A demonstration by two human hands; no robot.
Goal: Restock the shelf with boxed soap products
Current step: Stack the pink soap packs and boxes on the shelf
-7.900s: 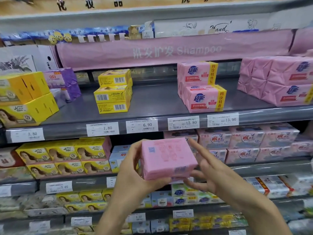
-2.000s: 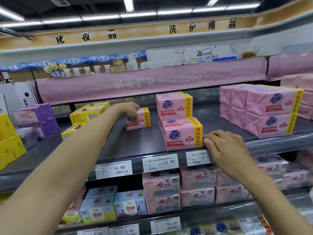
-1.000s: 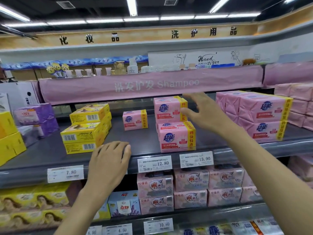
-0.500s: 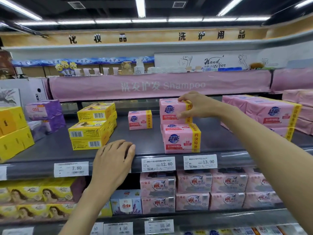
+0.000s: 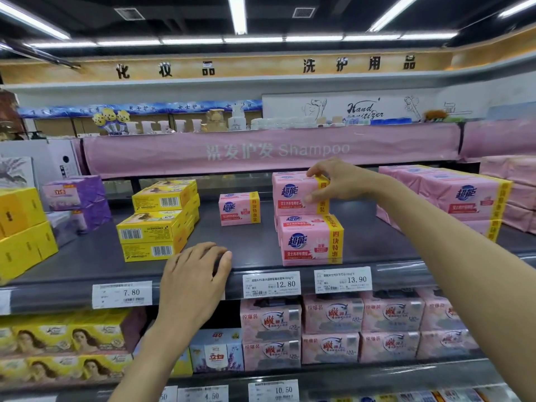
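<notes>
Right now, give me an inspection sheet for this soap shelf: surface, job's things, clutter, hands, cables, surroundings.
Surface: grey shelf, partly bare.
Job's things: top pink box stacked on lower pink box; single pink box stands apart, further back left.
Clutter: yellow boxes and purple packs at left.
Hands: right hand grips top pink box; left hand rests on grey shelf's front edge.
Cables: nothing seen.
Surroundings: Shampoo banner above, price tags below.

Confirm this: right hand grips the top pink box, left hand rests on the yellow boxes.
Not quite. In the head view the left hand rests on the shelf edge, not on the yellow boxes. The right hand does grip the top pink box.
</notes>
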